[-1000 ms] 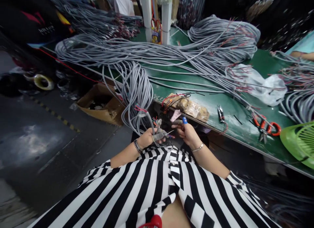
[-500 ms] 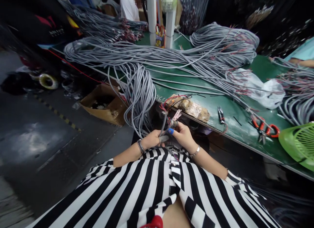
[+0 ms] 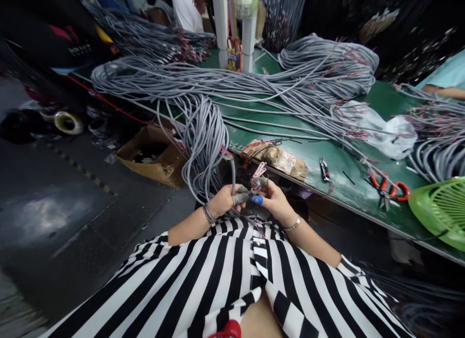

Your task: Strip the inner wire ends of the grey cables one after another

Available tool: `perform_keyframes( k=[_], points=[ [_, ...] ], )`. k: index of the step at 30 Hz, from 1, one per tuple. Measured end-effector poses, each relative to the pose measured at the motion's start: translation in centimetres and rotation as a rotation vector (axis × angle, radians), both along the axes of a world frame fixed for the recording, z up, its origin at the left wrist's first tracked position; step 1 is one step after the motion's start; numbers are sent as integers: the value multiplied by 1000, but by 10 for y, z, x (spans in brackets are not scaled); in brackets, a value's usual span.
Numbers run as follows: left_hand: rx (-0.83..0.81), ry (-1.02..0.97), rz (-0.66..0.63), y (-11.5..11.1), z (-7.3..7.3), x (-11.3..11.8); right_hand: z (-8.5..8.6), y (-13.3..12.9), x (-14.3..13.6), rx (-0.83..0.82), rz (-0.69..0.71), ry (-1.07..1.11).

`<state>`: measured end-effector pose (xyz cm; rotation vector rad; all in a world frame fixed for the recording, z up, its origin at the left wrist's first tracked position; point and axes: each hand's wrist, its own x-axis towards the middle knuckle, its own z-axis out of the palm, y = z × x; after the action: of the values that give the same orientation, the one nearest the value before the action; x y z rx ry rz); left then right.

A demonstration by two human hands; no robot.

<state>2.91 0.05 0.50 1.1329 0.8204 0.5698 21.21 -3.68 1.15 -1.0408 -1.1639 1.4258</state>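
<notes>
My left hand (image 3: pixel 227 201), grey finger covers on its fingertips, is closed around a grey cable (image 3: pixel 233 176). The upper end of this cable stands above the hand and splits into thin red and blue wires. Close beside it, my right hand (image 3: pixel 275 201), with blue tape around the thumb, pinches thin wires (image 3: pixel 254 187) between thumb and fingers. The fingertips of both hands nearly meet, so the exact grip is partly hidden. A pink clip (image 3: pixel 260 170) sticks up just above the right fingers, at the table edge.
Coils of grey cable (image 3: pixel 203 130) hang over the green table (image 3: pixel 305 146). Along its front lie a taped brown block (image 3: pixel 286 162), cutting pliers (image 3: pixel 324 169) and orange-handled scissors (image 3: pixel 388 188). A green fan (image 3: pixel 439 212) stands right; a cardboard box (image 3: pixel 154 156) sits left. Two people are beyond.
The left hand's fingers have moved right, toward the right fingertips. The cable end has shifted left and stands more upright. The right hand has turned slightly, and the view has shifted a little.
</notes>
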Motion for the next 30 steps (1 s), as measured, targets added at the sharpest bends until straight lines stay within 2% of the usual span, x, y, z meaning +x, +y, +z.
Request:
perform_keyframes(
  k=[3, 8, 13, 15, 17, 19, 21, 23, 25, 28, 30],
  points=[
    [65, 29, 30, -1, -1, 1, 2, -1, 3, -3, -8, 11],
    [105, 53, 55, -1, -4, 0, -1, 0, -1, 12, -141, 17],
    [138, 50, 109, -4, -1, 1, -7, -2, -8, -4, -253, -37],
    [143, 65, 149, -6, 1, 3, -9, -5, -8, 114, -292, -207],
    [146, 97, 176, -8, 1, 5, -9, -9, -5, 314, -273, -512],
    [157, 136, 179, -7, -1, 7, -5, -11, -3, 506, -177, -856],
    [218, 168, 166, -5, -6, 7, 1, -12, -1, 625, -67, -1123],
    [339, 217, 116, -1, -12, 5, 10, -10, -1, 672, -1, -1301],
    [453, 300, 3, 2, -19, 1, 19, -6, 0, 653, 51, -1404],
    [515, 386, -243, 2, -22, -7, 26, 1, 4, 451, 130, -1427],
    [519, 360, -360, -1, -18, -12, 22, 7, 9, 280, 182, -1279]
  ],
)
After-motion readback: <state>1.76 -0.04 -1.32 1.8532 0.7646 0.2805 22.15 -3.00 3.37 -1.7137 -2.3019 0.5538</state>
